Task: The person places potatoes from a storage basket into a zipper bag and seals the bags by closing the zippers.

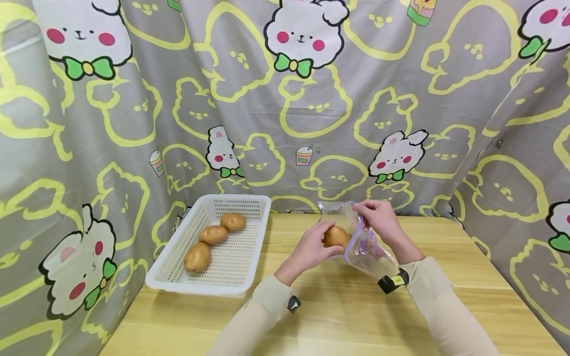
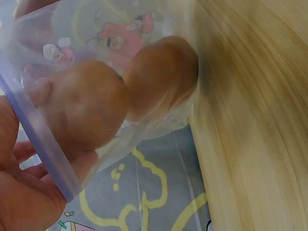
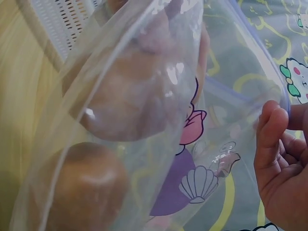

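A clear zip bag with a purple seal strip and printed cartoon figures is held above the table. At its mouth, my left hand grips a brown potato, with fingers on the far side and thumb on the near side. My right hand pinches the bag's rim at the upper right, holding the mouth apart. Through the plastic in the left wrist view, the gripped potato sits beside a second potato deeper in the bag. The right wrist view also shows this lower potato.
A white slotted plastic basket stands on the wooden table to the left of my hands. Three potatoes lie in it in a slanting row. A patterned curtain hangs around the table's back and sides.
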Available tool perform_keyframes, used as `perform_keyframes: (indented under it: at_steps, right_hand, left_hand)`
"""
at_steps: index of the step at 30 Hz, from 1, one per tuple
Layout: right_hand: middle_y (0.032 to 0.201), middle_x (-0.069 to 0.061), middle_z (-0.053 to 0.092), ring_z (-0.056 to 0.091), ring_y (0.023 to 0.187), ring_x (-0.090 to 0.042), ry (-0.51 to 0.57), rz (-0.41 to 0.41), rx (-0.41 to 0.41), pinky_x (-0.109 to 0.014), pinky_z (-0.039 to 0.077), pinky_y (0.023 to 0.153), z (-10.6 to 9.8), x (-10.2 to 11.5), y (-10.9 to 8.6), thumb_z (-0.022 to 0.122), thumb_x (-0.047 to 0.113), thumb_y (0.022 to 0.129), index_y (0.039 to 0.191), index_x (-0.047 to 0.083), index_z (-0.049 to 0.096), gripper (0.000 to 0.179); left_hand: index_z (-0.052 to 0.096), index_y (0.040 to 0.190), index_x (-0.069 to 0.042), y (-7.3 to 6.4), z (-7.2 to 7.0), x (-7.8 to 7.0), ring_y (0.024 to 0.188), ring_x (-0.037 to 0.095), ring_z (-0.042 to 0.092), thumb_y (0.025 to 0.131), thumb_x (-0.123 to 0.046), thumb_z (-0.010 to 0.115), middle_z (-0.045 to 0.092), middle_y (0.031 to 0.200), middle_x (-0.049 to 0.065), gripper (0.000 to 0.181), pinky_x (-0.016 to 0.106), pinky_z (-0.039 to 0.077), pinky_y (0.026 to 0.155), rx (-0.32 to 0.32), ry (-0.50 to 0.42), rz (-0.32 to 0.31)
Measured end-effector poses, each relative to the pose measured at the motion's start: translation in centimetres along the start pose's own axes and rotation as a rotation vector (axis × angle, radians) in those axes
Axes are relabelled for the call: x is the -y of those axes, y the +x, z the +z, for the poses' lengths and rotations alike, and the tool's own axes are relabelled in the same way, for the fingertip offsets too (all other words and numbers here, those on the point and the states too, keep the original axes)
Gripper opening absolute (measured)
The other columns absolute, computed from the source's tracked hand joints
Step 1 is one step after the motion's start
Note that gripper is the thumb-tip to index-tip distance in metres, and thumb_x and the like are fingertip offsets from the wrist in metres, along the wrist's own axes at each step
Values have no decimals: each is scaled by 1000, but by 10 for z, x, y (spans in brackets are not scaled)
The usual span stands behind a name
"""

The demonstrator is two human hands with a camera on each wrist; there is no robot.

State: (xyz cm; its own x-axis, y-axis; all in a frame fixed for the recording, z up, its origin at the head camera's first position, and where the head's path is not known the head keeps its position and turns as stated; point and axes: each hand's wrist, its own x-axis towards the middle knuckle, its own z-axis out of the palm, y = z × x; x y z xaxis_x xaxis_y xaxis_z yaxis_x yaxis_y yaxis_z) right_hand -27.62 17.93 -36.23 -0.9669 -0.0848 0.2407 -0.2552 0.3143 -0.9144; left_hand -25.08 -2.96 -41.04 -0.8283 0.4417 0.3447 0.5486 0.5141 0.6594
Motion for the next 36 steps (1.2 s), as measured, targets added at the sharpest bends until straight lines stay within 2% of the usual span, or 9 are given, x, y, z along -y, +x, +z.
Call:
perform_keyframes:
  at_steps: [7, 14, 18, 23, 27, 32, 36]
  right_hand:
    - [56, -3, 53, 47, 42, -11, 3, -11, -20, -29, 47, 43, -1, 4, 1, 62, 24, 93, 94, -7, 66, 31]
    - [57, -2, 53, 47, 43, -10, 10, -16, -20, -30, 48, 43, -4, 5, 1, 61, 23, 93, 98, -11, 65, 35]
    - [57, -1, 53, 47, 43, -10, 21, -20, -20, -29, 47, 42, -5, 6, 0, 61, 22, 93, 98, -12, 65, 35]
    - [57, 0, 53, 46, 43, -9, 34, -19, -26, -26, 46, 42, -7, 6, 0, 61, 23, 93, 95, -10, 66, 34]
    - [57, 0, 53, 46, 43, -9, 39, -4, -29, -25, 46, 42, -8, 6, -1, 61, 24, 93, 95, -10, 65, 34]
    - [58, 0, 53, 47, 45, -9, 36, 7, -31, -26, 47, 44, -10, 5, -1, 61, 25, 93, 96, -9, 65, 35]
    - [58, 1, 53, 47, 46, -9, 42, 11, -31, -26, 47, 44, -11, 5, 0, 61, 25, 94, 97, -9, 65, 35]
  left_hand:
    - [47, 137, -6, 2, -1, -1, 106, 17, 57, 83, -27, 74, 54, 128, 6, 64, 23, 49, 82, 16, 6, -6]
    - [49, 132, -7, 3, -1, -3, 107, 18, 57, 81, -19, 76, 56, 124, 5, 59, 30, 50, 86, 6, -43, -20]
    - [50, 130, -9, 3, -1, -4, 105, 18, 57, 81, -18, 75, 57, 122, 5, 56, 29, 50, 86, 2, -66, -20]
    - [54, 126, -6, 4, 0, -5, 104, 20, 58, 78, -17, 79, 58, 119, 7, 55, 27, 50, 85, -18, -126, -19]
    - [57, 121, -7, 5, 2, -4, 101, 16, 59, 74, -17, 80, 60, 115, 5, 54, 25, 51, 82, -37, -174, 3]
    - [59, 120, -9, 7, 3, -3, 98, 12, 60, 75, -21, 78, 62, 111, 4, 50, 16, 49, 78, -55, -186, 36]
    - [60, 120, -9, 7, 2, -4, 98, 16, 60, 77, -20, 78, 62, 110, 4, 48, 20, 50, 80, -71, -185, 25]
